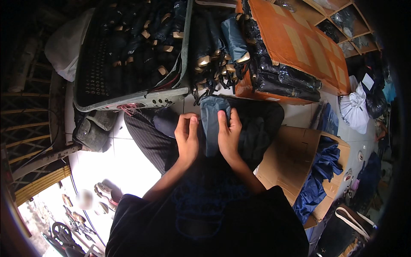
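Observation:
A folded umbrella in a slate-blue sleeve (210, 122) stands upright between my hands, above my lap. My left hand (187, 136) presses against its left side with the fingers curled. My right hand (229, 133) wraps around its right side, fingers over the top edge. Just beyond it lies a bundle of folded dark umbrellas with tan handle tips (216, 58).
A grey plastic crate (128, 100) full of dark folded umbrellas sits far left. An orange cardboard box (299, 47) holds black wrapped umbrellas. At my right an open cardboard box (291, 158) holds blue fabric sleeves (319, 177). White bags lie at the right and far left.

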A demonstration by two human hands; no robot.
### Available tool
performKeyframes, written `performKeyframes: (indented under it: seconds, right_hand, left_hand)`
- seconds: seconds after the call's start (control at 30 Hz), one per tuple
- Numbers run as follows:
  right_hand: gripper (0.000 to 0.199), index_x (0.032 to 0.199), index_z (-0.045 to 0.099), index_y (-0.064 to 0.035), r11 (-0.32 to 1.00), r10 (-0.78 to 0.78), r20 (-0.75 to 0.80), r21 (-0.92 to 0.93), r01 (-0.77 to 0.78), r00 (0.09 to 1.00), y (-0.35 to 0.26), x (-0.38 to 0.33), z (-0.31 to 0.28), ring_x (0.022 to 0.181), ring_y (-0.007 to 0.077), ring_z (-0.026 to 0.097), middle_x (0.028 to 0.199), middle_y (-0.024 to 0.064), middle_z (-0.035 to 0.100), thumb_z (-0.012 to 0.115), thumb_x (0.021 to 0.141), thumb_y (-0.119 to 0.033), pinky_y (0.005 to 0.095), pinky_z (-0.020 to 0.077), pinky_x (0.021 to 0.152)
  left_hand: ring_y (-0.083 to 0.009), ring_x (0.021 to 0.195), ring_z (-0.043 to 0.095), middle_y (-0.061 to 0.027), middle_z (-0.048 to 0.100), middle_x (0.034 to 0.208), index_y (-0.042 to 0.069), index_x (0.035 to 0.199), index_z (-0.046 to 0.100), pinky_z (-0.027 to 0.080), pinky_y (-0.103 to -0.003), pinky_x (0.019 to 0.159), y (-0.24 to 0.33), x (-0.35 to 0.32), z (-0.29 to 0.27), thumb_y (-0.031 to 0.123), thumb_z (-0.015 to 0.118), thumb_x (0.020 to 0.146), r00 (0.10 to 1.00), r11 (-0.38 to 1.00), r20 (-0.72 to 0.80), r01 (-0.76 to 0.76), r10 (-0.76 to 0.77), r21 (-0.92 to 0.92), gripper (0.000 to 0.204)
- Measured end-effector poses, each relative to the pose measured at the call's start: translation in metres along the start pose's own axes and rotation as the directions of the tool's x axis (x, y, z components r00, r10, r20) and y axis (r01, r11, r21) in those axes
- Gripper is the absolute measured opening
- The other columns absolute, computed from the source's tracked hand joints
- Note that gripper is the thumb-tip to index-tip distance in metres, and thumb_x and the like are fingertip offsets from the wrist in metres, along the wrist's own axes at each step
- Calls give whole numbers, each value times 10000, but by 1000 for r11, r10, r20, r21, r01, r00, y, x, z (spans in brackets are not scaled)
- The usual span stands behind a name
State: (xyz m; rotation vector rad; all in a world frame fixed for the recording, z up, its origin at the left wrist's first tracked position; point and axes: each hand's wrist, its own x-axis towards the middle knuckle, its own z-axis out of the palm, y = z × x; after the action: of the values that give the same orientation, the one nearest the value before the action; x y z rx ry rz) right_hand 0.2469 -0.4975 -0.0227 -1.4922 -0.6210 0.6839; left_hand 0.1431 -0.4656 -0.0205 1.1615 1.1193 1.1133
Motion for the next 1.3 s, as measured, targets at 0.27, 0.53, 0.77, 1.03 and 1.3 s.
performKeyframes:
  seconds: [0.27,0.53,0.77,1.03,1.3]
  right_hand:
    - [179,945,530,27,994,-91,-11,-62,90,996,10,-6,5,693,144,531,750,110,589,526,958,-151,316,445,643]
    - [188,912,557,16,996,-80,-61,-39,78,995,7,15,-10,716,94,481,765,29,569,513,978,-155,267,424,651]
    - [184,1023,589,12,998,14,93,55,-20,996,1,16,-6,745,53,458,834,-19,561,526,971,-152,213,396,679]
    - [142,961,589,5,995,-79,221,-47,92,972,-6,27,-8,780,48,510,847,-3,589,670,867,-63,208,423,694]
    - [157,942,576,-4,995,-77,454,98,36,888,-31,16,6,781,50,525,845,1,588,688,853,-71,209,439,689]
  left_hand:
    - [-103,846,554,-38,586,918,-22,951,601,431,-227,781,-13,-14,0,53,651,882,966,994,236,111,-108,-1,114]
    - [-141,957,560,-67,590,1038,18,1136,490,446,-263,851,-19,7,-20,71,613,920,958,949,241,215,-158,-230,255]
    - [-46,716,507,10,601,724,-12,992,642,432,-222,666,-11,18,-16,149,570,960,913,985,387,66,-124,160,179]
    - [-132,1020,532,-82,577,1125,1,1246,505,410,-266,892,12,24,-34,160,572,952,926,991,370,105,-68,-80,341]
    - [-67,650,603,-87,661,697,-19,882,631,459,-224,587,47,37,-49,84,703,851,982,985,142,-138,123,102,129]
